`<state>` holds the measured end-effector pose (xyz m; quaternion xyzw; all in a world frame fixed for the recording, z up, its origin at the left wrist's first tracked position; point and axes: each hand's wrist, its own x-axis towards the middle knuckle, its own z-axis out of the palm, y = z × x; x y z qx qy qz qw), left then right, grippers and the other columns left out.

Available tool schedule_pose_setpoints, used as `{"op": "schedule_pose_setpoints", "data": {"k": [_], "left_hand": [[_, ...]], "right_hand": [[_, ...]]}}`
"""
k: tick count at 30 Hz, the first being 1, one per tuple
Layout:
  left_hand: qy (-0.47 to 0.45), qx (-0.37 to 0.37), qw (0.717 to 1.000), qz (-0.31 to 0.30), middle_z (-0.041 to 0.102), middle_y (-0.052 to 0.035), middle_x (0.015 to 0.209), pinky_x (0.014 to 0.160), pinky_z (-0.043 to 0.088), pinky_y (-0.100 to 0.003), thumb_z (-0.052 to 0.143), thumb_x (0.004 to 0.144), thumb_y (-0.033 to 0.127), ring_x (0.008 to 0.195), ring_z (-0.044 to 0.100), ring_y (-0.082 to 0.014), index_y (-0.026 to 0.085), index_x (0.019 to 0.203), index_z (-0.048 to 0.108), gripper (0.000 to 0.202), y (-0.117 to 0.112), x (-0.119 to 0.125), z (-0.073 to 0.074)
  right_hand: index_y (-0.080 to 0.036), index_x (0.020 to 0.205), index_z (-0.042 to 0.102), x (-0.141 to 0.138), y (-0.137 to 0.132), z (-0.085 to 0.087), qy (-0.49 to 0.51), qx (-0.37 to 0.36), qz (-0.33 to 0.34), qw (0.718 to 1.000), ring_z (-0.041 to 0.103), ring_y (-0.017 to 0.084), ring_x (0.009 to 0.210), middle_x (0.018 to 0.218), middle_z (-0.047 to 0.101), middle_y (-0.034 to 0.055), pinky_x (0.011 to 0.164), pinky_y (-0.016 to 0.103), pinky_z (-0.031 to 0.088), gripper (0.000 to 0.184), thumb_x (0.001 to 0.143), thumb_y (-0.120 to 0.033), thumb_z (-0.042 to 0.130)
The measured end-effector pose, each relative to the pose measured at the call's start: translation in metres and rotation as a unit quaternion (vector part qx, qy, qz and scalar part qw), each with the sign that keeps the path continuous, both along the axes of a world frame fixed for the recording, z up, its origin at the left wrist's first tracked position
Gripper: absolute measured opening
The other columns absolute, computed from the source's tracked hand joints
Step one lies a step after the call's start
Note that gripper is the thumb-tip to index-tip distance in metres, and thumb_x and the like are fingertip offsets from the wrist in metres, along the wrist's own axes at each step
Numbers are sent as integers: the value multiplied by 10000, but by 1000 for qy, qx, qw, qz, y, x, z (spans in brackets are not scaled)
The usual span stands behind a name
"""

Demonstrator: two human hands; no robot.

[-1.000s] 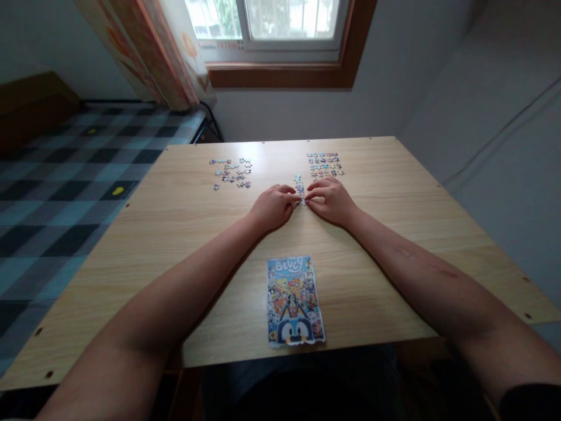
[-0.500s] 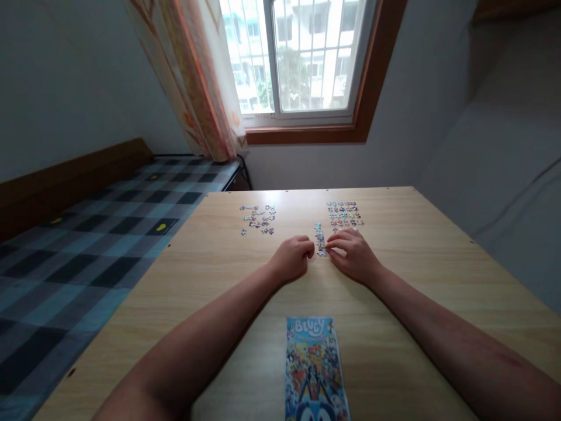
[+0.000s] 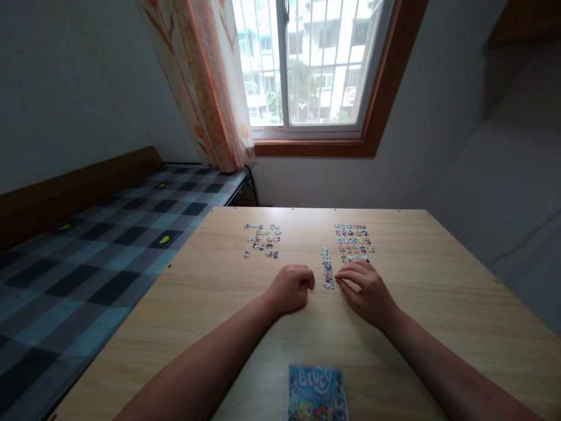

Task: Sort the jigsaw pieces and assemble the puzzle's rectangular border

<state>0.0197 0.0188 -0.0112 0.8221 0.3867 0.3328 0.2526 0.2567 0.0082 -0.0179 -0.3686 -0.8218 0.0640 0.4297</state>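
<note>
Done so far: 1 narrow strip of puzzle pieces (image 3: pixel 328 269), mid-scene on the tabletop (image 3: pixel 197 280), running far to near. Pieces look interlocked; seams too small to check.

Left to do, as judged: a loose scatter (image 3: pixel 262 246) at far left, plus sorted rows (image 3: pixel 344 240) at far right. Most pieces lie outside the strip, so assembly appears at an early stage.

Left hand (image 3: pixel 291 288): fingers curled inward, left of the strip and apart from it; whether anything sits inside the curl is not visible. Right hand (image 3: pixel 363 287): thumb and index tips close together just beside the strip's near right edge; contact, or a pinched piece, cannot be made out. It partly covers the nearest row.

Printed sheet (image 3: pixel 318 392), lettered "BLUEY": near side, only its far part in view.
</note>
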Motion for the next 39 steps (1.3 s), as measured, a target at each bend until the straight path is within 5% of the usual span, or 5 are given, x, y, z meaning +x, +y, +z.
{"op": "schedule_pose_setpoints", "data": {"k": [21, 25, 28, 33, 39], "left_hand": [[-8, -45, 998, 51, 595, -4, 632, 615, 412, -270, 475, 584, -12, 625, 550, -147, 202, 570, 581, 240, 0, -3, -7], [24, 10, 993, 116, 627, -21, 687, 661, 442, -286, 493, 665, -2, 689, 581, -165, 212, 623, 615, 250, 3, -8, -4], [78, 88, 962, 246, 664, -50, 786, 775, 468, -332, 513, 774, 58, 821, 597, -207, 226, 711, 669, 238, 15, -28, 8], [178, 121, 865, 453, 688, -94, 1126, 966, 416, -439, 530, 876, 203, 1094, 551, -296, 229, 995, 759, 259, 41, -76, 24], [261, 73, 822, 501, 592, -134, 1388, 1038, 362, -493, 498, 934, 350, 1254, 473, -342, 200, 1046, 776, 335, 51, -89, 10]], "right_hand": [[-287, 922, 713, 0, -6, 1, 6, 37, 24, 999, 675, 244, 805, 835, 728, 38, 762, 447, 574, 153, 879, -148, 664], [-288, 927, 715, 1, -4, -1, 8, 36, 22, 999, 680, 240, 803, 835, 729, 34, 774, 444, 569, 155, 883, -151, 657], [-280, 913, 714, 2, -3, -1, 21, 37, 13, 999, 676, 234, 794, 831, 730, 36, 786, 443, 558, 149, 883, -149, 652], [-257, 889, 697, 2, -3, 2, 21, 27, 7, 999, 654, 224, 790, 823, 717, 37, 780, 428, 530, 133, 902, -140, 636], [-241, 876, 691, 1, -2, 4, 24, 33, -4, 999, 637, 220, 793, 817, 709, 39, 769, 414, 516, 122, 917, -148, 623]]}}
